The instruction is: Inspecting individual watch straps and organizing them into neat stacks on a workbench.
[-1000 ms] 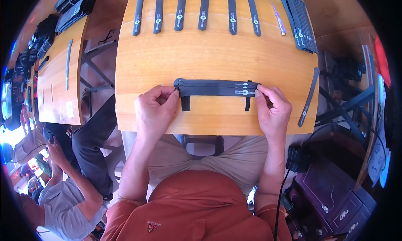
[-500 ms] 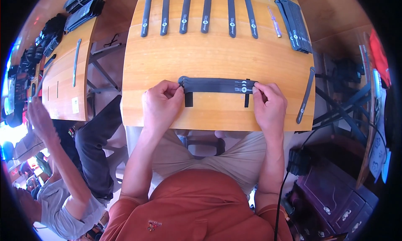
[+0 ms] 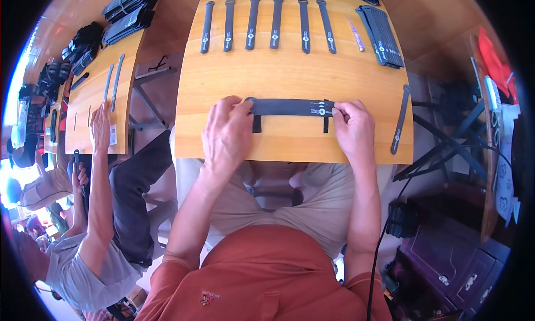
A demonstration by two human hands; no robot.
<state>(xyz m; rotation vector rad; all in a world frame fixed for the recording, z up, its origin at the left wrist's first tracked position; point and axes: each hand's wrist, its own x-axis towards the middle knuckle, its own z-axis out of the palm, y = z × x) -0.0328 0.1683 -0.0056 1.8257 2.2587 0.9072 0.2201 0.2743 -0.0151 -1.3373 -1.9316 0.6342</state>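
Note:
A small stack of dark grey hook-and-loop straps (image 3: 287, 107) lies crosswise near the front of the wooden table, its layers nearly aligned. At its left, looped end my left hand (image 3: 227, 128) is closed, thumb and fingers pinching the edge. My right hand (image 3: 355, 126) pinches the printed right end between thumb and forefinger. Below the stack, two short black strips (image 3: 257, 124) stick out toward me, one near each end; how they run underneath is hidden.
Several single straps (image 3: 276, 22) lie in a row at the table's far side. A screwdriver-like tool (image 3: 356, 35) and a strap bundle (image 3: 380, 36) are right of them. One strap (image 3: 400, 119) lies by the right edge. A co-worker's hand (image 3: 100, 128) is at the left table (image 3: 100, 142).
The view has shifted slightly. The stacked straps look more evenly aligned, and my left fingers sit more over their end. The co-worker's raised hand has moved onto the left table, by a strap.

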